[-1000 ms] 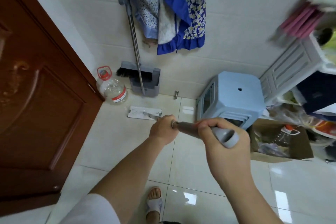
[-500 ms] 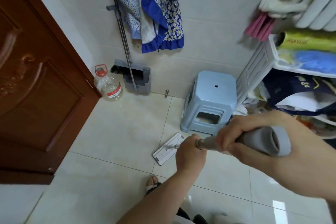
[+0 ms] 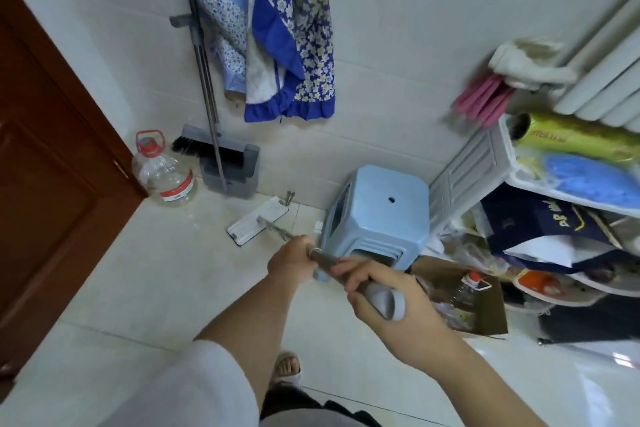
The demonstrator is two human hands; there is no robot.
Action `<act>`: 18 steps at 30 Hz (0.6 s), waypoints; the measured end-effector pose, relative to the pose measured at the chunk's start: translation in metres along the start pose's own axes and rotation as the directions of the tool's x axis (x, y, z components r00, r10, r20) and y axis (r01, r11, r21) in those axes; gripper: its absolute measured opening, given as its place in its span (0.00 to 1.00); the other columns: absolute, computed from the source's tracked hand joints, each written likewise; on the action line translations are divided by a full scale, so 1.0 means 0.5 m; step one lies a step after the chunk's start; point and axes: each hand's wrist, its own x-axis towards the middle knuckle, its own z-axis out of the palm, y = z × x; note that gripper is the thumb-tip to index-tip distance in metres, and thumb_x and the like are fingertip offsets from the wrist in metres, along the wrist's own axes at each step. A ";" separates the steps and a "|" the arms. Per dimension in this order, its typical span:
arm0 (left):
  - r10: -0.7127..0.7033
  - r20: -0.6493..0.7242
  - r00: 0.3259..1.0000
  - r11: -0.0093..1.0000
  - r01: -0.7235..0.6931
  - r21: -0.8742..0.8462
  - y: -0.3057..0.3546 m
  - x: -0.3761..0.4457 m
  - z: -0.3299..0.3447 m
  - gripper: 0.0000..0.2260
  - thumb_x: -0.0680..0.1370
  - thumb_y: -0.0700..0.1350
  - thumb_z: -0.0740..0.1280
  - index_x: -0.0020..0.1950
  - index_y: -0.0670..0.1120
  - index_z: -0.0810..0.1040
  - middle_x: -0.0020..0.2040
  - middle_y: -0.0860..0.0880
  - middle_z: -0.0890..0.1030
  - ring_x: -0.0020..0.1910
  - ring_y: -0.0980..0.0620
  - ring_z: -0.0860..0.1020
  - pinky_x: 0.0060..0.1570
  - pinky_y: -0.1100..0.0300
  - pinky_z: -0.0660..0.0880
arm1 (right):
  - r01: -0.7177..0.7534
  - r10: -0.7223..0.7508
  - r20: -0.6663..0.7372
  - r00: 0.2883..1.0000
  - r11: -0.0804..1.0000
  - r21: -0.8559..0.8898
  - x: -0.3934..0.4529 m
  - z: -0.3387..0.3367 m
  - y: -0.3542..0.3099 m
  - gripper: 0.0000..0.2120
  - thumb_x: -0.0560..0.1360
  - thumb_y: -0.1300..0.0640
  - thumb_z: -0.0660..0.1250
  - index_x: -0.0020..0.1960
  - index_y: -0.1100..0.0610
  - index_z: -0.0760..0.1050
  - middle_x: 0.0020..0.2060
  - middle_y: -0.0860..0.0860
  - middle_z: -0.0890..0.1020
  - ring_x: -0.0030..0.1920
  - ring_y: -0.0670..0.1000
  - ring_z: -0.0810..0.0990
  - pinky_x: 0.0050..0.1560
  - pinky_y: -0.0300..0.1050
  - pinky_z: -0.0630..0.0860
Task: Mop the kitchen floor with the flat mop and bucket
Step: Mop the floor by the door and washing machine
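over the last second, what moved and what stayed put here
The mop head was pulled back beside the stool, then pushed out again toward the wall, ending near the dustpan. Both the left hand and right hand kept gripping the mop handle. Stool, dustpan and water bottle stayed put.

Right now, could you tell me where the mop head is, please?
The mop head lies flat on the floor near the back wall, between the grey dustpan and the blue stool.

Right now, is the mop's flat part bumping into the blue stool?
Apart. The head view shows a strip of bare floor tile between the mop head and the blue stool; the mop head lies to the stool's left, near the wall.
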 end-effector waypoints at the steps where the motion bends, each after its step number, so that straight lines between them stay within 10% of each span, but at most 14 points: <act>1: 0.024 0.066 0.998 0.999 -0.026 0.034 -0.006 0.018 -0.012 0.04 0.80 0.51 0.63 0.49 0.53 0.75 0.52 0.48 0.83 0.48 0.44 0.79 0.46 0.55 0.73 | 0.006 -0.006 -0.032 0.999 1.000 0.002 0.008 0.004 0.004 0.10 0.76 0.73 0.69 0.46 0.59 0.79 0.56 0.48 0.86 0.63 0.44 0.81 0.62 0.37 0.75; 13: 0.139 -0.179 0.974 0.990 -0.143 -0.009 0.041 0.032 0.020 0.03 0.76 0.51 0.66 0.47 0.54 0.74 0.40 0.56 0.76 0.40 0.48 0.77 0.34 0.58 0.67 | 0.260 -0.255 0.052 0.966 0.946 -0.195 0.091 -0.114 0.006 0.10 0.71 0.65 0.71 0.41 0.51 0.82 0.42 0.45 0.86 0.42 0.50 0.86 0.43 0.47 0.80; 18: 0.011 -0.280 0.960 0.966 -0.083 -0.246 0.148 -0.021 0.058 0.11 0.71 0.57 0.66 0.38 0.52 0.71 0.35 0.54 0.77 0.33 0.54 0.74 0.29 0.61 0.62 | 0.248 -0.231 0.171 0.958 0.965 -0.082 0.123 -0.276 0.002 0.14 0.73 0.73 0.73 0.41 0.54 0.86 0.44 0.49 0.89 0.49 0.51 0.88 0.52 0.57 0.82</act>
